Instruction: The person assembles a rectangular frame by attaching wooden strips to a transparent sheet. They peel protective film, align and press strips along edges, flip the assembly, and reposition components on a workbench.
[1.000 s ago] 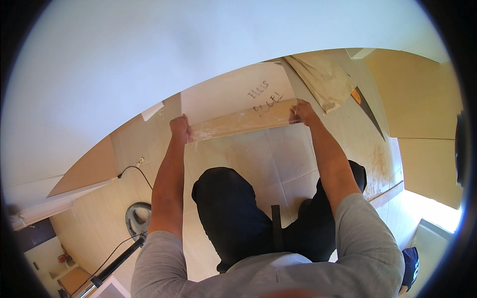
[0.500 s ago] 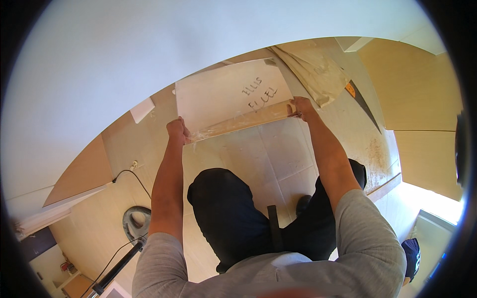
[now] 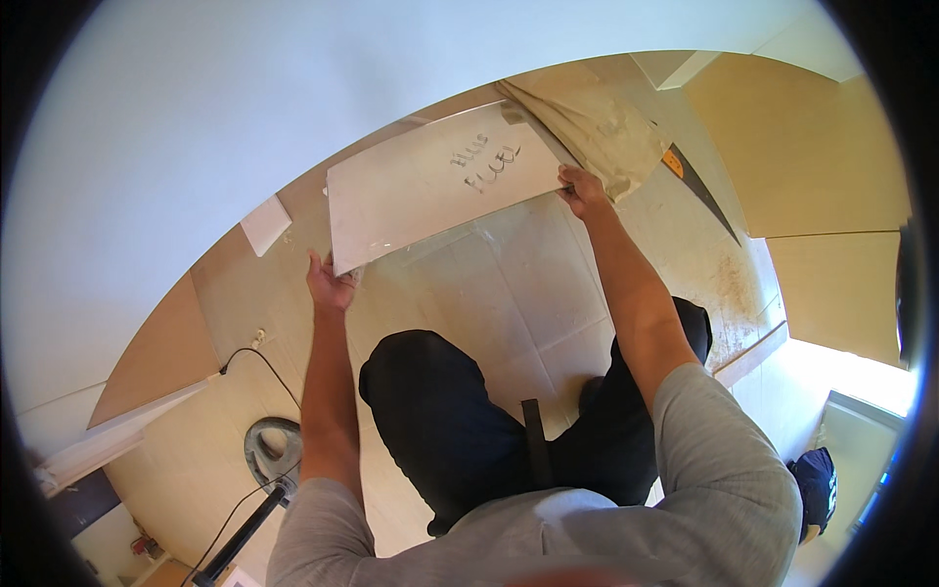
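Sitting nearest, at 8 o'clock from mid-view, is a grey ring-shaped head on a black pole; at 9 o'clock the left hand, thumb spread from its fingers, meets the white board's near-left corner; toward 1 o'clock the right hand pinches the near-right corner; the board spans 12 o'clock; at 2 o'clock lies an orange-handled saw; at 1 o'clock, a beige cloth.
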A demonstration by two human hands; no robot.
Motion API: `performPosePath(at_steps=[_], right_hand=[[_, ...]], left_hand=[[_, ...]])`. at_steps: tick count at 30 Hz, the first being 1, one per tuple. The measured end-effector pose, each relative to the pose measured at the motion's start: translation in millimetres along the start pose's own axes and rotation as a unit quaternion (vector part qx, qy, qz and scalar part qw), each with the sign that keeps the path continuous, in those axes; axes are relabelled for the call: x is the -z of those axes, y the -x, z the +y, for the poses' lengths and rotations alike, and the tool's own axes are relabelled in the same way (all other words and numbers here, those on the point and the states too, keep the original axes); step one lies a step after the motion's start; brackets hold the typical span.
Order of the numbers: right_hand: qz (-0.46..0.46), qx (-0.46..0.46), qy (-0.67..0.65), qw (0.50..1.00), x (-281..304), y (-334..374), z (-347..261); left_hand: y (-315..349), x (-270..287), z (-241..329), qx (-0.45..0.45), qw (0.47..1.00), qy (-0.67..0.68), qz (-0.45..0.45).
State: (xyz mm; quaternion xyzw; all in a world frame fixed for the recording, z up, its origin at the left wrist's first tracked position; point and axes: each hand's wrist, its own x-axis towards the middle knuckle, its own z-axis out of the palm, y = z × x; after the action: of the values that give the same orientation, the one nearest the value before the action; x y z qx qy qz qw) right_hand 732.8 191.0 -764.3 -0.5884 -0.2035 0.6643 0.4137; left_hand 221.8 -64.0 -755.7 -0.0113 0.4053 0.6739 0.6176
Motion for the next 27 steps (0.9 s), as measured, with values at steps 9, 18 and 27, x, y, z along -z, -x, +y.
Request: performPosePath(at_steps=[9, 18, 27], right_hand=[[-0.092, 0.067, -0.006, 0.993, -37.3, -46.7, 11.6], [-0.055, -0.044, -0.173, 0.982, -91.5, 17.4, -5.8], [-0.166, -0.043, 0.082, 0.982, 21.9, -6.9, -26.5]], left_hand=[[-10.8, -69.0, -102.6, -0.019, 0.987, 0.160, -0.003], [-43.7, -140.9, -152.6, 0.057, 0.991, 0.117, 0.039], [-75.6, -145.7, -140.2, 0.058, 0.989, 0.116, 0.074]])
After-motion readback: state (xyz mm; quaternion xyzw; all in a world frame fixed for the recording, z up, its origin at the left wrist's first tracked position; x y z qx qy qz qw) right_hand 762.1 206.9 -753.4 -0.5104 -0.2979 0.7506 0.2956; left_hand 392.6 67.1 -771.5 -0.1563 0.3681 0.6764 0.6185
